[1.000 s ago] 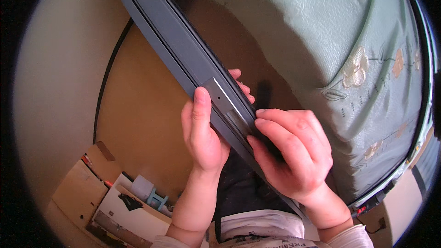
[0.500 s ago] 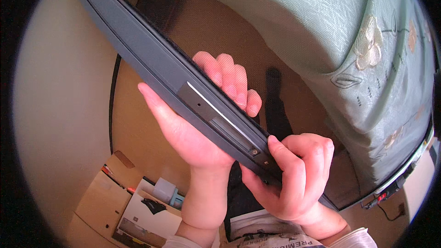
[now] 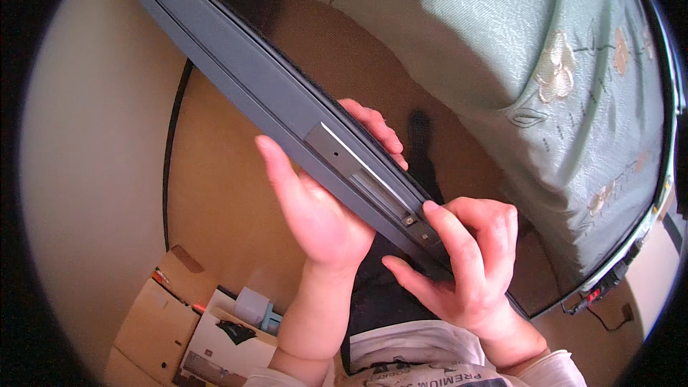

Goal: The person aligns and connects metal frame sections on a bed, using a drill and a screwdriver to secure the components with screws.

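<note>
Dark capital lettering (image 3: pixel 479 380) stands on the front of the pale shirt (image 3: pixel 430 335), below the right grip (image 3: pixel 469 265) and to the lower right of the left grip (image 3: pixel 319 218), with more dark print next to it too creased and cut off to read.

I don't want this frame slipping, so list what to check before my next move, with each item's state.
1. Left grip supporting the frame: ok; palm at the near side, fingers around the far side.
2. Right grip closed on the frame: not ok; a fingertip meets it, but the thumb stands apart.
3. Plate uncovered: ok; its hole shows clearly.
4. Screw tight: cannot tell; its head shows, its tightness does not.
5. Frame's upper end free: cannot tell; it runs out of the picture.
</note>
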Motion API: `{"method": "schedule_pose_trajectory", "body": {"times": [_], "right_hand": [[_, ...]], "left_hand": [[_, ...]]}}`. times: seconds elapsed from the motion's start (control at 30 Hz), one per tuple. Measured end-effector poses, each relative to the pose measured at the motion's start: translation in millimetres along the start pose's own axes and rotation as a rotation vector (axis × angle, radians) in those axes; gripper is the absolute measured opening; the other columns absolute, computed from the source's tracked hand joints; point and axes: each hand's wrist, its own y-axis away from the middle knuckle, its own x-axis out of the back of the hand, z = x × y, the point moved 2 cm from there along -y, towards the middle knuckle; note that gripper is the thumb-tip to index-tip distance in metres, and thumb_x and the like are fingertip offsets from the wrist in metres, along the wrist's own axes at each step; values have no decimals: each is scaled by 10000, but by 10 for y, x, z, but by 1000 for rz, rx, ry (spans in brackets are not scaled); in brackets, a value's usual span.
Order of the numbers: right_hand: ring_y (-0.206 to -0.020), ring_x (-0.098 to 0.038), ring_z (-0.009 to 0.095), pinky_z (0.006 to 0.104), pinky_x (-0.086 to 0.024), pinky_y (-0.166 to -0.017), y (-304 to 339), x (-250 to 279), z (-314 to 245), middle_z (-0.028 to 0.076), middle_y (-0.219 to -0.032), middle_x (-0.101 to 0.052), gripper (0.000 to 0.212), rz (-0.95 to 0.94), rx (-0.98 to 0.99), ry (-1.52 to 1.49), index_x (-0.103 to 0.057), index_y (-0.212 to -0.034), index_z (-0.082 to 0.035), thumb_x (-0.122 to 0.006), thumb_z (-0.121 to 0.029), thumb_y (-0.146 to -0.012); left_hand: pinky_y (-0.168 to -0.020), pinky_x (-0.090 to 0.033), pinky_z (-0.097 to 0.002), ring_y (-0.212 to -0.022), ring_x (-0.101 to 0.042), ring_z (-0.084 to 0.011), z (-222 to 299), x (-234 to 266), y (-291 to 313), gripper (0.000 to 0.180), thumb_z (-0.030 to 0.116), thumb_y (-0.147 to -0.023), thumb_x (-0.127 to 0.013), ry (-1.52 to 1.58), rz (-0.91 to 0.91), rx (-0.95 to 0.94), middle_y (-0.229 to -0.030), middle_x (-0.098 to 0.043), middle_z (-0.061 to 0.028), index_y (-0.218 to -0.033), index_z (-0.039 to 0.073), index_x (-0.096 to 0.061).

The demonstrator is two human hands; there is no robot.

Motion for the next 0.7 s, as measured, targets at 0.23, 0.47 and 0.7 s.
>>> {"method": "schedule_pose_trajectory", "body": {"times": [0.23, 0.47, 0.7], "right_hand": [[-876, -569, 280, 379, -451, -727, 598, 165, 46, 123, -1057, -591, 441, -7, 40, 25, -655, -1044, -38, -778, -127, -630], [-887, -555, 293, 384, -453, -764, 2345, 903, 238, 112, -953, -555, 274, 7, -364, 8, -591, -930, -39, -724, -61, -691], [-728, -473, 89, 205, -392, -666, 4149, 1244, 798, -12, -863, -559, 372, 994, -1632, -655, -557, -1118, -37, -726, -208, -834]], "left_hand": [[-859, -465, -345, -944, -567, -202, -193, 102, 414, 349, 297, -947, -564, -439, 48, -28, -1028, -582, -117, -1147, 19, -497], [-807, -448, -245, -900, -567, -88, -387, 116, 977, 220, 200, -907, -660, -746, 183, 195, -976, -619, -20, -1029, 38, -574], [-725, -490, -242, -829, -595, -90, -958, -87, 1538, 183, 158, -869, -691, -885, 0, 664, -956, -644, -12, -1003, 47, -631]]}}
